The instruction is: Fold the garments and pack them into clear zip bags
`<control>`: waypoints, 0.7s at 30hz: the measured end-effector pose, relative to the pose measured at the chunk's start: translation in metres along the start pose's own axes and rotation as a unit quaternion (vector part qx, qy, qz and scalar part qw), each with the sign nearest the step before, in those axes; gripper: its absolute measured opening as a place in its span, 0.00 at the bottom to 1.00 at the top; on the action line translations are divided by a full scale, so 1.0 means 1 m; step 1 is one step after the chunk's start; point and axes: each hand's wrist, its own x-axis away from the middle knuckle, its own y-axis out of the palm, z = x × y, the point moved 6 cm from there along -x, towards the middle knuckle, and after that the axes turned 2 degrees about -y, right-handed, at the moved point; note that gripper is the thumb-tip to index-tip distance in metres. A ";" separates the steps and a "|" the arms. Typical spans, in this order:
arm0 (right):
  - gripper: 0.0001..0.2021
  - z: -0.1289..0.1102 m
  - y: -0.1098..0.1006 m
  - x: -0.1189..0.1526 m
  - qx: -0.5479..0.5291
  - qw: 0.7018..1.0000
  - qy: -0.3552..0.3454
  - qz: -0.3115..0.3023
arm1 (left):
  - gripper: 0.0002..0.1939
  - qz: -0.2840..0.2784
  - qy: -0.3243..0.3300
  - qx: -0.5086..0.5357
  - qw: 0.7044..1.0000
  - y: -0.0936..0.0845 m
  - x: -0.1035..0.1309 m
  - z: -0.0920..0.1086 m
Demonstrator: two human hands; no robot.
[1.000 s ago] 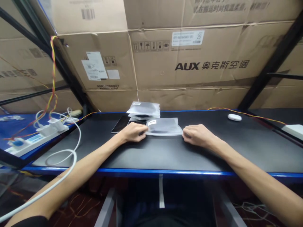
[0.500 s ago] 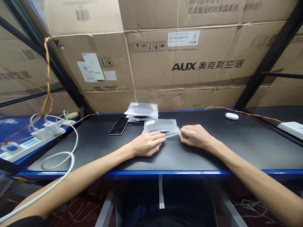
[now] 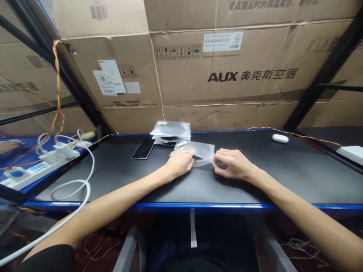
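A frosted, translucent plastic bag [image 3: 203,149] with a small white label lies on the black table mat, its near side gaping. My right hand [image 3: 233,164] is closed in a pinch on the bag's right corner. At the bag's mouth, my left hand [image 3: 180,164] has curled fingers, with the fingertips under the upper film; what they hold, if anything, is hidden. Behind the bag sits a stack of similar plastic bags [image 3: 171,129], the top one labelled. A dark smartphone [image 3: 142,149] lies left of the stack.
Large cardboard boxes [image 3: 181,87] form a wall behind the table [image 3: 113,181]. On the left, a power strip [image 3: 36,170] holds plugs, and a white cable [image 3: 89,189] loops over my left forearm. A small white case [image 3: 280,138] rests at the back right.
My left hand has gone from lying flat at the bag's near edge to fingers curled under its upper film. The bag's mouth gapes wider. My right hand keeps its pinch.
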 end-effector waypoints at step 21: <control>0.27 0.022 0.023 0.009 -0.073 0.978 0.072 -0.181 | 0.15 0.018 0.174 0.425 0.888 -0.030 0.019 -0.019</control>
